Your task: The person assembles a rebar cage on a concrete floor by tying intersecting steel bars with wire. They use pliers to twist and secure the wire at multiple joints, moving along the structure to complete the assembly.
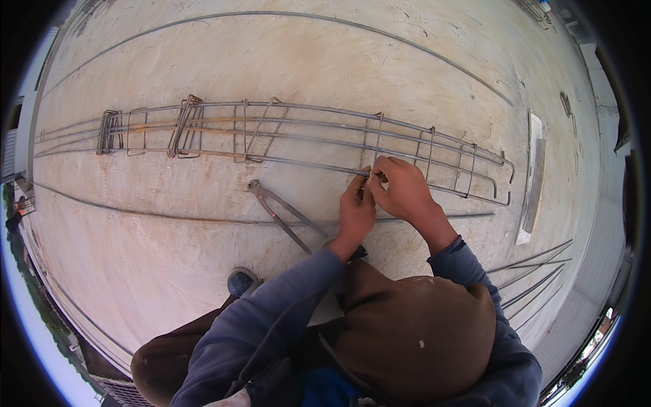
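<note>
A long rebar cage of steel bars and square stirrups lies across the concrete floor in front of me. Both hands meet at its near bar, by a stirrup right of the middle. My left hand is closed, thumb and fingers pinched together just under that bar. Beside it, my right hand is bent over the same joint with its fingers curled in a pinch. Whatever small thing sits between the fingertips is hidden. Left of my left hand, a pair of long-handled pincers rests on the floor, jaws toward the cage.
Bunched stirrups hang on the cage's left part. One long bar runs between me and the cage; another lies beyond it. Short bars lie at lower right, near a flat pale metal strip. My shoe is at lower left.
</note>
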A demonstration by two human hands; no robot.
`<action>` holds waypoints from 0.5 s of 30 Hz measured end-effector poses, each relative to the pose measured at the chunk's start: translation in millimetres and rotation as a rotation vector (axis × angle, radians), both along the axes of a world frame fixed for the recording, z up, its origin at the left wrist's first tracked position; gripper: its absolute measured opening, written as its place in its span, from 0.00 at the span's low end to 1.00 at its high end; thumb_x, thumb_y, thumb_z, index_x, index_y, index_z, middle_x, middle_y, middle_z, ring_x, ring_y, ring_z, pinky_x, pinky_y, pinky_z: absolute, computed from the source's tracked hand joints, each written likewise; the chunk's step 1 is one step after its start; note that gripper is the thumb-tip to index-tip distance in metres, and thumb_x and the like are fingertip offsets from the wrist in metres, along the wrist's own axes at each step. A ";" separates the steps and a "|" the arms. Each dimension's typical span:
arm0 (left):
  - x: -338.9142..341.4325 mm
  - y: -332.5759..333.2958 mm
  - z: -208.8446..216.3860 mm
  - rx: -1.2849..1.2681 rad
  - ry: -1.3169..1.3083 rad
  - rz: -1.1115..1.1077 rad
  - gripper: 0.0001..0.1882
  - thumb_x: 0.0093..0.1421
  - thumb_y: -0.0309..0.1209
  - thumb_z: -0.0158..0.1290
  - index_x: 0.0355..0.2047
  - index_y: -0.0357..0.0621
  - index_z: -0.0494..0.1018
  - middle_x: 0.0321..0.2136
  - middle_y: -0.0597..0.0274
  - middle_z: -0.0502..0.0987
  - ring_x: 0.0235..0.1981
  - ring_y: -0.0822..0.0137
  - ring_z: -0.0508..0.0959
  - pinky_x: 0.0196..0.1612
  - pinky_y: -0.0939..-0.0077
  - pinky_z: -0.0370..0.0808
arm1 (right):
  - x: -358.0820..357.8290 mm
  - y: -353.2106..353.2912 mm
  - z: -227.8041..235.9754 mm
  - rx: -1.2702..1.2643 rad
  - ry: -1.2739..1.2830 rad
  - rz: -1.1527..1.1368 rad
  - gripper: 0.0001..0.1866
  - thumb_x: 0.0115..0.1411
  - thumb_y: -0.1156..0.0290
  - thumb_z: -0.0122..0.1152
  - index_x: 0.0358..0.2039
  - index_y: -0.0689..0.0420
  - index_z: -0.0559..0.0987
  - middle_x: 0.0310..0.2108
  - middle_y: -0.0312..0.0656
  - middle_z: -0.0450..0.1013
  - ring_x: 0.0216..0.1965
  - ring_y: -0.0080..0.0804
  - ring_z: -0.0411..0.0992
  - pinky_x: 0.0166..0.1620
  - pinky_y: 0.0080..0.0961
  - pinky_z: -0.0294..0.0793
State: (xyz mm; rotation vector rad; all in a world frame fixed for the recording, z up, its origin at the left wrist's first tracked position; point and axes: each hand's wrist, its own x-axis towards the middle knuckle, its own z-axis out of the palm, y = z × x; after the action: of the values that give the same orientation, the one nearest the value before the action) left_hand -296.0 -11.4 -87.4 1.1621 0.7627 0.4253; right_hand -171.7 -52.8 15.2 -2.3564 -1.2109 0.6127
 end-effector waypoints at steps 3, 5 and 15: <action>-0.2 0.0 6.0 -0.072 0.019 -0.018 0.19 0.81 0.35 0.50 0.64 0.36 0.74 0.36 0.66 0.79 0.29 0.82 0.70 0.32 0.79 0.70 | -8.1 -3.2 1.9 -0.005 0.176 -0.252 0.11 0.67 0.65 0.68 0.37 0.61 0.80 0.30 0.53 0.81 0.32 0.51 0.83 0.37 0.41 0.80; 0.3 -1.1 10.2 -0.143 0.052 -0.038 0.20 0.81 0.35 0.50 0.66 0.36 0.73 0.37 0.66 0.80 0.29 0.82 0.70 0.32 0.79 0.70 | -7.4 1.2 -1.8 -0.019 0.265 -0.452 0.14 0.67 0.62 0.67 0.34 0.60 0.79 0.29 0.53 0.81 0.34 0.54 0.83 0.41 0.44 0.81; 0.6 -7.3 7.2 -0.105 0.040 -0.030 0.25 0.77 0.20 0.46 0.72 0.36 0.66 0.39 0.69 0.77 0.36 0.79 0.75 0.39 0.80 0.75 | -1.1 0.3 -12.7 -0.024 0.871 -0.489 0.18 0.76 0.64 0.49 0.33 0.62 0.79 0.24 0.39 0.75 0.23 0.24 0.72 0.28 0.25 0.71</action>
State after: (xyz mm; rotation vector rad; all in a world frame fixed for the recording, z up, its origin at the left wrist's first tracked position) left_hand -295.4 -18.8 -80.2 1.0849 0.7926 0.3335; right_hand -172.8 -52.6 2.5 -1.9066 -0.2351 1.2683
